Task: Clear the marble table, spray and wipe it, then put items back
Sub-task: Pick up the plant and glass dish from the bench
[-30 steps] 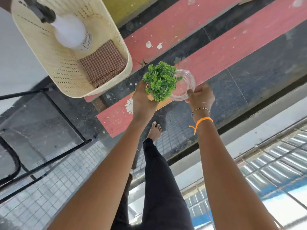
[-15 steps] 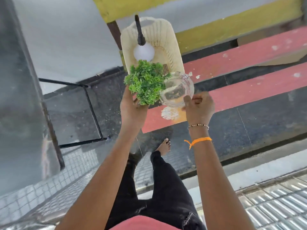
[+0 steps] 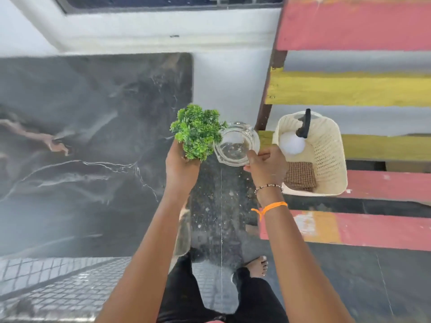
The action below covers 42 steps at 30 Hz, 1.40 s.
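Left hand (image 3: 180, 165) wrapped around the base of a small artificial plant (image 3: 197, 131), foliage spilling above the thumb and fingers; pot or base hidden in the palm. Right hand (image 3: 268, 165) pinched on the near rim of a clear glass dish (image 3: 236, 146), thumb over the edge, remaining digits curled below. Both carried in the air, side by side, leaves brushing or just short of the glass rim, impossible to tell which.

Handling, judged: plant likely light, plastic sprigs springy and forgiving, best gripped low at the base, not by the leaves. Dish thick-walled, probably heavy for its size, smooth and slippery, breakable if dropped on the stone floor. One-sided rim pinch looked marginal; a support from underneath or a wider grasp across the rim seemed safer before setting down.

Position: marble table (image 3: 93, 148) to the left of the left hand, top bare and dark with pale veins, near edge just beside the plant. Cream basket (image 3: 331, 159) close to the right of the right hand, resting on painted bench slats (image 3: 384, 183), holding a spray bottle (image 3: 292, 142) and a folded checked cloth (image 3: 300, 176).

Stage, judged: either clearing or returning, not settled from this moment alone.
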Each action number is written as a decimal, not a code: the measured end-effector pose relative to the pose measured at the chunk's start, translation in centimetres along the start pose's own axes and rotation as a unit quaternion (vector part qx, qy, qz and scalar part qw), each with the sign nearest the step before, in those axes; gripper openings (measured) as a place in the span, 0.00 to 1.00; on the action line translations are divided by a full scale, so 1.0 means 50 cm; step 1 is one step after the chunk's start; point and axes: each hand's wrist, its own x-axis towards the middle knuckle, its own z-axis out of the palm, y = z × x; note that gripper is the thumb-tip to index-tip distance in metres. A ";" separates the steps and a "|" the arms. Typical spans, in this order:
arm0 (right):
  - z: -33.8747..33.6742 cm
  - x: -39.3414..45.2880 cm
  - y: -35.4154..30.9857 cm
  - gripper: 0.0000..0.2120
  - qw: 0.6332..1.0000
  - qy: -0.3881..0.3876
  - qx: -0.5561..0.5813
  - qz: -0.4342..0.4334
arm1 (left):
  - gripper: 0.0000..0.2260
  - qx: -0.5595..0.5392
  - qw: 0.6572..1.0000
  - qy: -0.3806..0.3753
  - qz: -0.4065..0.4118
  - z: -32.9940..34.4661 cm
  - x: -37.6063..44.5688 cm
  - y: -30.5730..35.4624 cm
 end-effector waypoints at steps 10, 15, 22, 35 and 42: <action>0.360 0.054 -0.139 0.13 0.999 -0.017 -0.030 -0.006 | 0.17 0.041 0.999 0.007 0.021 -0.219 0.338 -0.023; 0.484 0.145 -0.176 0.07 0.999 0.011 -0.048 0.006 | 0.13 0.065 0.997 -0.024 0.028 -0.227 0.504 -0.034; 0.560 0.266 -0.207 0.12 0.994 0.053 -0.094 0.011 | 0.13 0.082 0.994 -0.053 0.040 -0.183 0.644 -0.035; 0.601 0.321 -0.241 0.21 0.991 0.068 -0.107 0.031 | 0.22 0.108 0.990 -0.079 0.052 -0.173 0.728 -0.028; 0.602 0.314 -0.244 0.20 0.994 0.059 -0.080 0.051 | 0.26 0.100 0.990 -0.092 0.044 -0.179 0.729 -0.035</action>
